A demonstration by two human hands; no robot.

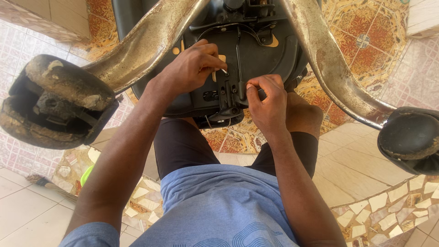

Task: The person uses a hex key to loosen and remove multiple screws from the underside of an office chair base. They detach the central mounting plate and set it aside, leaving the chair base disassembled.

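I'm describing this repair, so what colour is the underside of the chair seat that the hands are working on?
Black, with a few small tan patches; the head view shows the seat underside clearly.

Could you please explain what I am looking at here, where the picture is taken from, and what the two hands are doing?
The camera sits on a person's head, looking down over their blue shirt. An office chair lies overturned, its black underside plate facing the camera. Worn metal legs spread outward and end in dirty black castors. The left hand pinches a small pale part at the black mechanism; the right hand grips that mechanism from the other side. Below is patterned tile floor.
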